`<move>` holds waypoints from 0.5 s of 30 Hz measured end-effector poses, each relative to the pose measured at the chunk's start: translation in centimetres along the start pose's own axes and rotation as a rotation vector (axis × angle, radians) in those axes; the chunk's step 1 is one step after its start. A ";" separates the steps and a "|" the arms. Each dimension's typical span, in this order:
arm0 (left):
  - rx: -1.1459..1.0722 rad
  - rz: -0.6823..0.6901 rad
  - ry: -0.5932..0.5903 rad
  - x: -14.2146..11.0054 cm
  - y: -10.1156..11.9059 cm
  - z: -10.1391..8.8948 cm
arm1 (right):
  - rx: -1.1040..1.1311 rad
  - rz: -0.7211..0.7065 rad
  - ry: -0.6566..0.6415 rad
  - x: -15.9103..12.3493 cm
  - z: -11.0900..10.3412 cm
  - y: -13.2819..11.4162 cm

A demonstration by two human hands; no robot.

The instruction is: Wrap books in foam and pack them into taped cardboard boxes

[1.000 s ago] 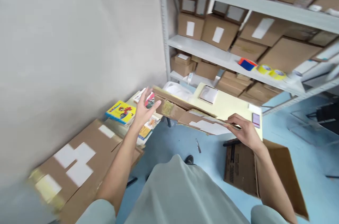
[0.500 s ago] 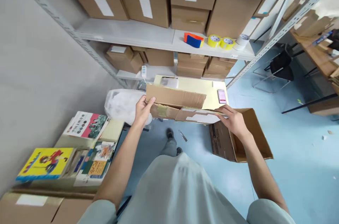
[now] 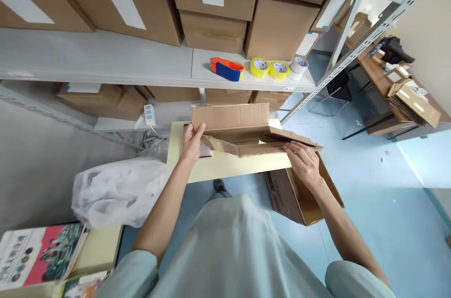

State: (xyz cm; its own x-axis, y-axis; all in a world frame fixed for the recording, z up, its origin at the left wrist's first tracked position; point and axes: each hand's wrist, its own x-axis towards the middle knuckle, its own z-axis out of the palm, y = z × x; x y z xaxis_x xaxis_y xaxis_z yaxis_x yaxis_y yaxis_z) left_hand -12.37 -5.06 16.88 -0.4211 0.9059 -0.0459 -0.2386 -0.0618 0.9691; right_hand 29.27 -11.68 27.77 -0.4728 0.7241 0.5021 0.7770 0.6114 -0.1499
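Note:
Between my hands is a brown cardboard box (image 3: 230, 117), partly unfolded, with its flaps up and a gap showing through the middle. My left hand (image 3: 192, 144) pinches its left edge, thumb on the near side. At the right end my right hand (image 3: 302, 160) is closed over the near flap, fingers on top. The box is over a pale yellow table (image 3: 243, 165). Under its left end, a white flat item (image 3: 205, 150) on the table is mostly hidden.
On the grey shelf (image 3: 141, 65) ahead are tape rolls (image 3: 260, 67) and an orange-blue band (image 3: 227, 69). An open carton (image 3: 287, 194) stands on the floor at right. A white plastic bag (image 3: 116, 190) and books (image 3: 38, 253) are at left. Behind right is a desk (image 3: 384, 77).
The cardboard box has opened up from nearly flat, its inside now showing. My view has moved closer to the shelf and table, and the phone on the table is no longer visible.

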 end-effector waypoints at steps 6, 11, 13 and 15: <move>-0.028 -0.058 -0.171 5.2 -2.3 3.5 | 0.039 -0.156 -0.163 3.4 2.7 -0.7; 0.030 -0.059 -0.206 7.6 -3.7 5.0 | -0.014 -0.290 -0.254 4.9 5.7 -2.4; 0.063 -0.034 -0.209 8.3 -4.0 5.0 | -0.020 -0.331 -0.239 5.2 6.5 -2.8; 0.097 -0.019 -0.209 8.8 -4.2 4.8 | -0.021 -0.352 -0.213 5.4 7.2 -2.8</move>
State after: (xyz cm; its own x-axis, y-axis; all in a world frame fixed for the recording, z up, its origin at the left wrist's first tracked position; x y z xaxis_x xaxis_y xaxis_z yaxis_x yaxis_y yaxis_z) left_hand -10.87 5.22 13.53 -0.2246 0.9742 -0.0234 -0.1554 -0.0121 0.9878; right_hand 21.53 -7.21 24.82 -0.7848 0.5233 0.3319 0.5599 0.8284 0.0178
